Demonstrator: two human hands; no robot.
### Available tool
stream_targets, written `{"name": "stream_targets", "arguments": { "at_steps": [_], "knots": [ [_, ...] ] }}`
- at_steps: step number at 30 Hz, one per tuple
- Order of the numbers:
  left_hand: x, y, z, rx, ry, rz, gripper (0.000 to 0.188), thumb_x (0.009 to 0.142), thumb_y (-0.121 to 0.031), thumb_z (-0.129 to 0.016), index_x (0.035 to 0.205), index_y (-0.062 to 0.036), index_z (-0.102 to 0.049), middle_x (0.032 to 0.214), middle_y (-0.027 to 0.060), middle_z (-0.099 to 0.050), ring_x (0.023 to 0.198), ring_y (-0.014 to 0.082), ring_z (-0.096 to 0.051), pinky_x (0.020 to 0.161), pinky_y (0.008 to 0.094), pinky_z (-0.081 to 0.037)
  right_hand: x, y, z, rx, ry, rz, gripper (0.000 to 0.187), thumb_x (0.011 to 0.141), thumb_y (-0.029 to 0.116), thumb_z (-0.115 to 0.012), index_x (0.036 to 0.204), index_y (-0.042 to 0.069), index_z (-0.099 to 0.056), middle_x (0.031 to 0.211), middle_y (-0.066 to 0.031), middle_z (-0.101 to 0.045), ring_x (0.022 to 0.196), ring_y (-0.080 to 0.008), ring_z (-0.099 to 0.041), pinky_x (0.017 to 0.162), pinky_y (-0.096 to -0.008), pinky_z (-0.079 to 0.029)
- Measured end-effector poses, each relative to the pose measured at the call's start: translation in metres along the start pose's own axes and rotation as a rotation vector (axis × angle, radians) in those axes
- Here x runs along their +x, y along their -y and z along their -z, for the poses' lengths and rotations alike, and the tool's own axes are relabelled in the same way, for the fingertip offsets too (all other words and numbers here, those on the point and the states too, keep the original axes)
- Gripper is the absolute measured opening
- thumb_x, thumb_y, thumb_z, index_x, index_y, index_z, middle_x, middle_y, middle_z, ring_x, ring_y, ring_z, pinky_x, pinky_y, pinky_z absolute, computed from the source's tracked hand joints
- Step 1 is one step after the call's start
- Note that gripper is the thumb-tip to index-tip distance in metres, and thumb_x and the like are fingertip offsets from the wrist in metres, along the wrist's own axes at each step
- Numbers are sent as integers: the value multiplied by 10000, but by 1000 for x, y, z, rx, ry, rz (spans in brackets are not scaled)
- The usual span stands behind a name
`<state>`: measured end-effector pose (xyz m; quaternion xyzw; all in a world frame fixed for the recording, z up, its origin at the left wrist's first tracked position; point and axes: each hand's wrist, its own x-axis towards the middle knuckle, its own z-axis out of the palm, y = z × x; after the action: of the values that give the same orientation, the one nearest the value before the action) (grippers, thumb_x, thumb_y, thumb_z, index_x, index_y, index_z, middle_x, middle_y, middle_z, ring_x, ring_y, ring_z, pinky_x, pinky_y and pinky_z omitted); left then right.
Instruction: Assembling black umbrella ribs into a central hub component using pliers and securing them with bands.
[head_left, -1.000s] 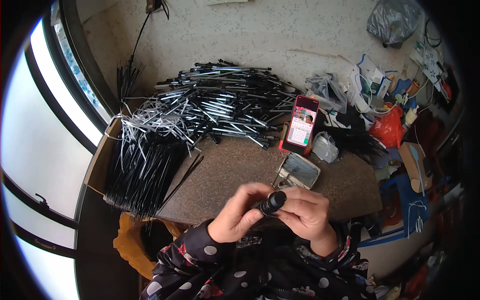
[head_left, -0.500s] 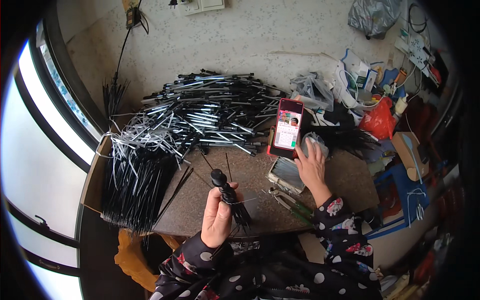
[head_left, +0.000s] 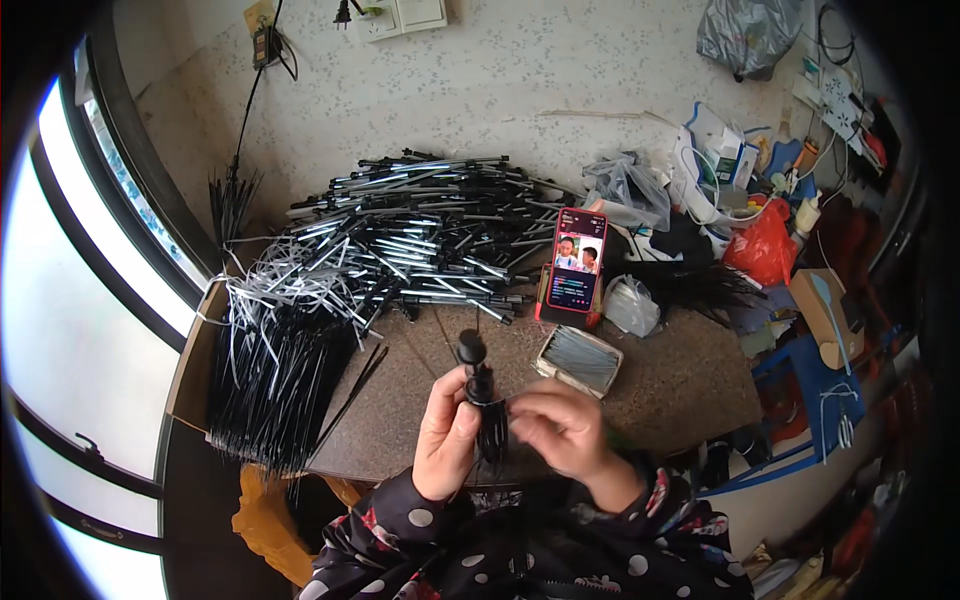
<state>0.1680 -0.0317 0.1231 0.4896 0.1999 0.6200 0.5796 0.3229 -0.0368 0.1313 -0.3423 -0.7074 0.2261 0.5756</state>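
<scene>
Upright in my left hand (head_left: pixel 447 430) is a black stepped piece with a round knob on top (head_left: pixel 471 346). Black bristle-like strands (head_left: pixel 492 440) hang below its knob and collars. The fingers and thumb of that hand are closed around it. Just to its right is my right hand (head_left: pixel 568 432), slightly blurred, fingers bent toward the thumb beside the strands. Whatever lies between those fingertips is too small to make out. A shallow box of thin metal wires (head_left: pixel 582 360) sits beyond my right hand. Behind it a red-edged phone (head_left: pixel 577 260) leans on a stand, its screen lit.
Many black-and-silver rods (head_left: pixel 420 220) are heaped along the wall. Left of them, a cardboard box (head_left: pixel 192 350) holds black strands (head_left: pixel 270 380) and pale strips (head_left: pixel 280 290). A clear plastic bag (head_left: pixel 631 305) and a red bag (head_left: pixel 762 243) lie to the right. A blue stool (head_left: pixel 800 400) stands beside the table.
My right hand has left the phone and come down beside the black piece in my left hand. The phone's screen shows a different picture. My left hand has shifted slightly right.
</scene>
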Motion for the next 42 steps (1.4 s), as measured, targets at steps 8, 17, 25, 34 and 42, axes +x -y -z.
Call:
{"name": "stream_targets", "arguments": {
  "at_steps": [8, 17, 25, 34, 42],
  "knots": [
    [-4, 1, 9, -186, 37, -54, 366, 927, -137, -516, 1269, -64, -406, 1147, 80, -510, 1035, 194, -494, 911, 358, -401, 9, 42, -37, -108, -292, 4, 144, 760, 21, -700, 892, 15, -642, 821, -58, -593, 659, -155, -592, 559, -266, -461],
    [-25, 6, 12, -44, -26, -177, 356, 924, -120, -520, 1259, -61, -415, 1139, 76, -524, 1037, 187, -506, 920, 342, -408, 3, 48, -37, 45, -157, 16, 162, 746, 6, -709, 890, 5, -636, 827, -67, -600, 653, -134, -579, 545, -240, -444],
    [-26, -5, 15, -7, 48, -139, 437, 926, -223, -537, 1282, -20, -388, 1132, 72, -516, 1025, 182, -511, 898, 323, -413, 2, 53, -37, 8, -95, -18, 154, 752, -11, -694, 889, 3, -624, 830, -72, -602, 648, -139, -579, 552, -238, -451],
    [-25, -6, 4, -30, -34, -103, 461, 911, -213, -559, 1285, 0, -394, 1173, 73, -500, 1075, 161, -478, 914, 303, -383, 10, 46, -38, 54, -95, -65, 129, 778, -43, -664, 891, -17, -608, 842, -61, -598, 657, -112, -564, 554, -232, -458],
    [-19, -11, 10, 43, 125, -122, 377, 912, -222, -564, 1196, 1, -455, 1083, 68, -556, 959, 173, -549, 841, 296, -431, -2, 32, -33, 598, -36, -267, 87, 812, -17, -650, 890, -9, -613, 845, -31, -596, 684, -93, -577, 559, -206, -457]
  ]
}}
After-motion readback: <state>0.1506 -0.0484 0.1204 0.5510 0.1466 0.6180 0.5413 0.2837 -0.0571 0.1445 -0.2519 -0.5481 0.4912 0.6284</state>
